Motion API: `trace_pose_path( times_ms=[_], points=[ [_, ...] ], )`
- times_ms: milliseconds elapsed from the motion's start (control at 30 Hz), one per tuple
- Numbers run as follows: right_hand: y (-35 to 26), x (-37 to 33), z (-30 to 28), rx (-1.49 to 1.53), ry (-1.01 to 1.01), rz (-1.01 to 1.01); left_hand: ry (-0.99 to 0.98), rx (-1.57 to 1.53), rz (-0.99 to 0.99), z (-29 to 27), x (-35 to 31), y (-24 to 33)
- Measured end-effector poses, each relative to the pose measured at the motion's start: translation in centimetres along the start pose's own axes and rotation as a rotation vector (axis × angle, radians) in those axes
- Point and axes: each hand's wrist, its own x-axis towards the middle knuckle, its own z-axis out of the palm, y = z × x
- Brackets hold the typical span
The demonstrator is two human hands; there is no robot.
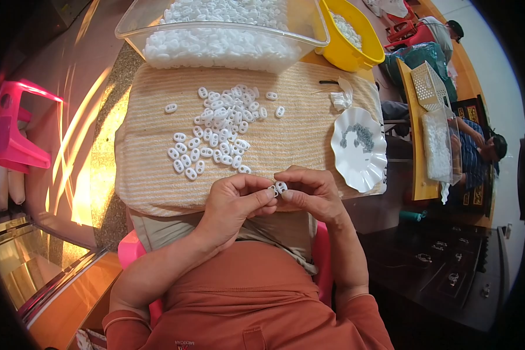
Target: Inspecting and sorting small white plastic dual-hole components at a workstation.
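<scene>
Left hand (239,197) pinches an item (273,191) too small to identify and right hand (310,191) a white two-holed piece (281,187), both nearly closed, above the near edge of a striped towel (151,157), open left of the loose pile (220,115), with a scalloped plate (364,175) by its right edge and a clear bin (310,42) at its far edge.

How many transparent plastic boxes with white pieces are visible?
2: the near box at the beige striped cloth's far edge, the right box on a wooden table. More may be hidden.
</scene>
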Motion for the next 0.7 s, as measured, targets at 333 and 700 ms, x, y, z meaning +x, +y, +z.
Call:
trace_pose_path(
  times_ms=[333,700],
  points=[
    [-0.12,-0.14,0.33,0.047,0.005,0.073,-0.011,-0.006,0.006,0.01,0.00,-0.13],
    [-0.09,-0.28,0.38,0.059,0.049,0.129,-0.021,-0.033,0.003,-0.02,-0.03,-0.27]
  ],
)
